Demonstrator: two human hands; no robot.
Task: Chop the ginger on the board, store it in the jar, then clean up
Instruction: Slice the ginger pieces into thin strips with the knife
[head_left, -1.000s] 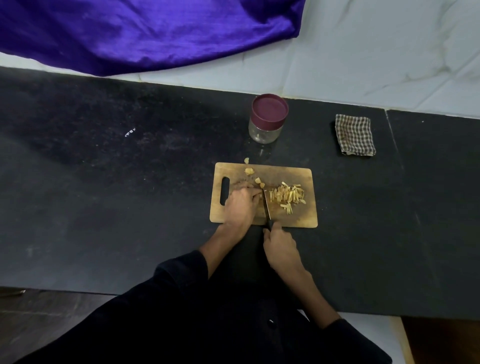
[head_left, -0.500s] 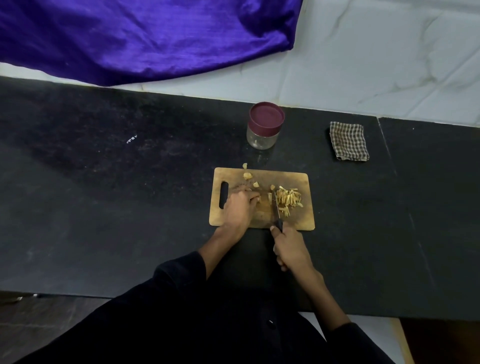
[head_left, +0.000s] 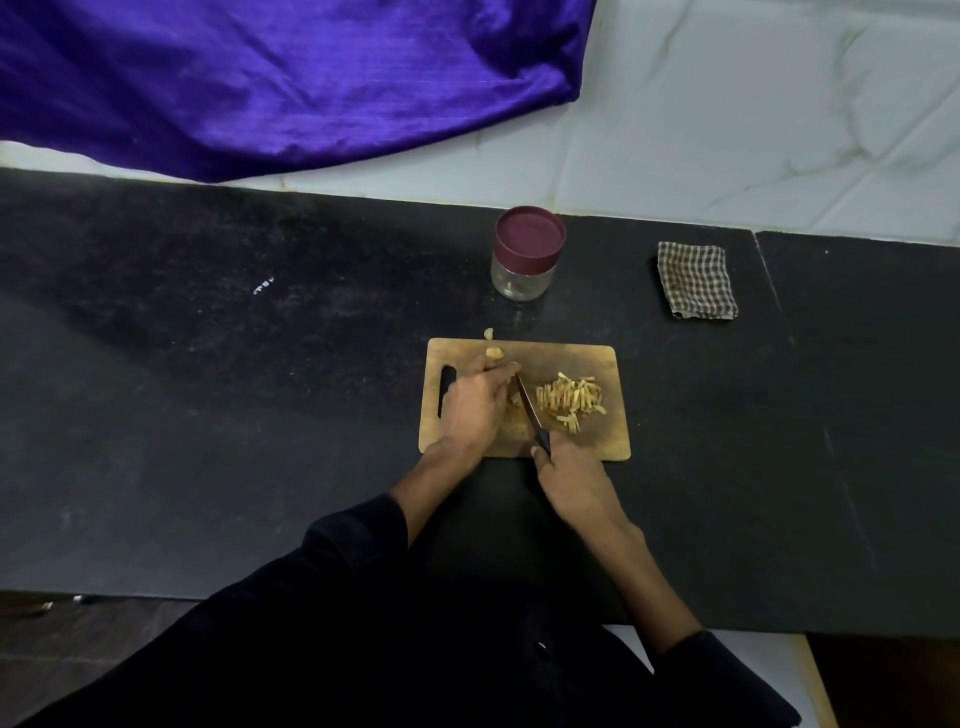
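Note:
A wooden cutting board (head_left: 597, 358) lies on the black counter. A pile of cut ginger strips (head_left: 570, 398) sits on its right half. My left hand (head_left: 475, 405) presses down on a ginger piece mostly hidden under its fingers. My right hand (head_left: 574, 486) grips the black handle of a knife (head_left: 529, 410) whose blade angles up to my left fingertips. Two small ginger bits (head_left: 493, 353) lie near the board's far edge, one just off it. A glass jar (head_left: 525, 260) with a maroon lid on stands behind the board.
A folded checked cloth (head_left: 696, 280) lies at the back right of the black counter (head_left: 260, 415). A purple fabric (head_left: 285, 78) hangs over the white tiled wall behind. The counter's front edge runs just before my body.
The knife blade has swung left from the cut pile to beside my left fingertips. My left hand stays on the ginger piece. The view has shifted slightly.

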